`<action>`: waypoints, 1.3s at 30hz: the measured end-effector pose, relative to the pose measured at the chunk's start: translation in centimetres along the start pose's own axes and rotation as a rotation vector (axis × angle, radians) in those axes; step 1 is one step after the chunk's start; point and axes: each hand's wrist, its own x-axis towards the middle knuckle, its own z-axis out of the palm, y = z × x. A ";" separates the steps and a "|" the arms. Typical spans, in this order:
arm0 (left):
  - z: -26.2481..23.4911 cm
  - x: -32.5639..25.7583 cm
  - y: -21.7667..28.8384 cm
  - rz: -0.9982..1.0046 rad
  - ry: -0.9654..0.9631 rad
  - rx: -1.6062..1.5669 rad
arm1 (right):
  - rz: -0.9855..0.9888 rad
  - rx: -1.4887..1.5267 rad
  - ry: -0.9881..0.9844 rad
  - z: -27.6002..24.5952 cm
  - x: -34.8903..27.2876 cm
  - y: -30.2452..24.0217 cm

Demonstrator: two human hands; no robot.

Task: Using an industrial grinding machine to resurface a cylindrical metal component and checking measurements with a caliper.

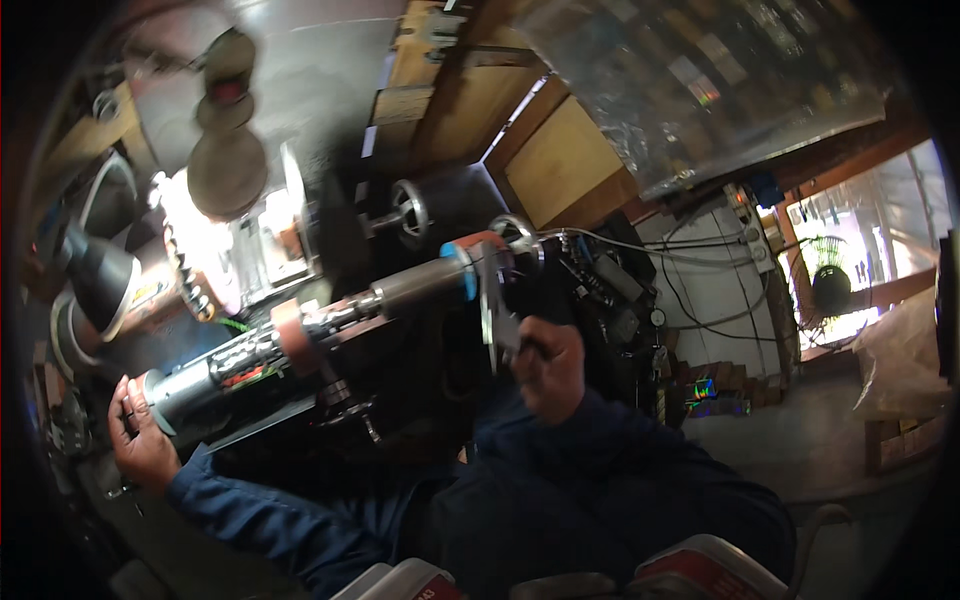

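A long round metal assembly [418,286] slants across the machine, rising to the right, with a blue band [461,270] near its upper end. My left hand [145,440] has its fingers curled over the round end of a dark grey cylinder [190,397] at the lower left. A closed fist is what my right hand [549,370] makes, around a flat grey metal tool [492,305] whose long part points up beside the blue band. The tool's exact kind is not clear, and its grip end is hidden by my fingers.
Bright light falls on a machine part [225,245] behind the assembly. A lamp with a dark shade [100,275] stands at left. Handwheels [408,213] sit behind the assembly, and a small crank handle [370,425] juts out in front. Cables [690,243] and a fan [832,290] are at right.
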 end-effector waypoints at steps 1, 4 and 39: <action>0.5 0.3 -0.4 0.038 0.003 0.053 | 0.027 -0.230 0.017 -3.6 0.0 1.2; 0.5 1.2 -1.0 -0.008 -0.041 0.111 | 0.203 -0.548 0.361 -11.7 -0.5 7.0; 2.0 6.4 4.0 -0.043 -0.419 0.230 | -0.291 -0.814 0.428 -14.0 5.6 17.6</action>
